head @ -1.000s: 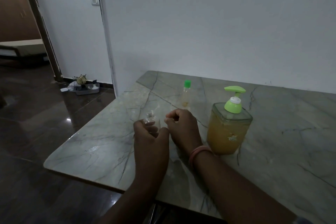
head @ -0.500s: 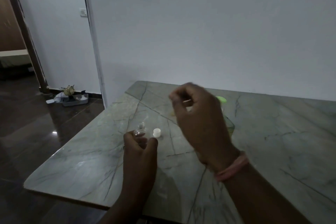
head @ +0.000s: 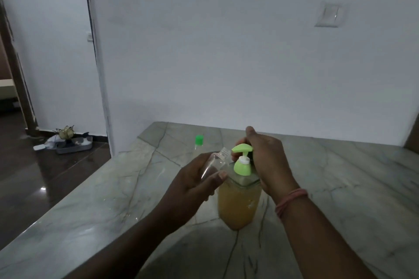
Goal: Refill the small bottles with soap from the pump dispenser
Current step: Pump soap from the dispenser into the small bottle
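I see a tray of odds and ends on the dark floor at nine o'clock, past the edge of the marble table. Moving right, my left hand is curled around a small clear bottle, thumb across its front, holding it tilted so the open threaded neck points toward one o'clock and sits just beside the pump spout. Behind that hand, at twelve o'clock from it, a second small bottle with a green cap stands on the table, partly hidden. The pump dispenser stands just right of the left hand, amber soap filling most of its clear body, its green pump head raised. My right hand is cupped over the back of the pump head from three o'clock, fingers bent around it; whether they press down I cannot tell. A pink band rings that wrist
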Available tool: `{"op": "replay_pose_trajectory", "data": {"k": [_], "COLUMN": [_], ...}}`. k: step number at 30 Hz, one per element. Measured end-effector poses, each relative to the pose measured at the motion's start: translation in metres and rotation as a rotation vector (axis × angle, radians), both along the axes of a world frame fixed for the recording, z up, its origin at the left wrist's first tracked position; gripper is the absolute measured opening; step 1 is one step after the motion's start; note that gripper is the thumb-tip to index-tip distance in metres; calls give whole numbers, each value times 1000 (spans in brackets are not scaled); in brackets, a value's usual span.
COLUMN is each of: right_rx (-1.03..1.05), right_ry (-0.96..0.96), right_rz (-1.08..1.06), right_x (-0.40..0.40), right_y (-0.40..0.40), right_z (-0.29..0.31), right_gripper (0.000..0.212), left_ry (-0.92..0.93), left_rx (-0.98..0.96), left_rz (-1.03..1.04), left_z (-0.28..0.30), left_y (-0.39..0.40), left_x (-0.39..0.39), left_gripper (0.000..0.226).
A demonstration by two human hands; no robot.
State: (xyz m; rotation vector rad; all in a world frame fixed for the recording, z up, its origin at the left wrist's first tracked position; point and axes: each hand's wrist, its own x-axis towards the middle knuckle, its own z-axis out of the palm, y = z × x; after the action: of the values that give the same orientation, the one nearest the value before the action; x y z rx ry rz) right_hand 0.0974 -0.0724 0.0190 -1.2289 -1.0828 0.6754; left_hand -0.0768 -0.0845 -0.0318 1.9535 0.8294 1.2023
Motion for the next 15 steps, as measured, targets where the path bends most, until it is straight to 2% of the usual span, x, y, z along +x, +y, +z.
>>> {"op": "replay_pose_trajectory", "data": {"k": [3,5,11,15], "right_rx": [55,58,-175,-308], "right_ry": [-88,-114,-171,-183], "right_rz": [-112,-115,169,339], "right_x": [0,3,19,11], "right_y": [10,14,29,42], "right_z": [1,1,20,35], "right_gripper": [51,50,50,55], "left_ry": [-65,-110,-113,-108], "left_rx": [-2,-18,51,88], "left_rz": [-4,-6,-27,-52], "left_z": [-5,-13,-17,-15], "left_y": [15,16,15,15], "left_x": [5,5,5,7], "left_gripper": [40,45,51,46]}}
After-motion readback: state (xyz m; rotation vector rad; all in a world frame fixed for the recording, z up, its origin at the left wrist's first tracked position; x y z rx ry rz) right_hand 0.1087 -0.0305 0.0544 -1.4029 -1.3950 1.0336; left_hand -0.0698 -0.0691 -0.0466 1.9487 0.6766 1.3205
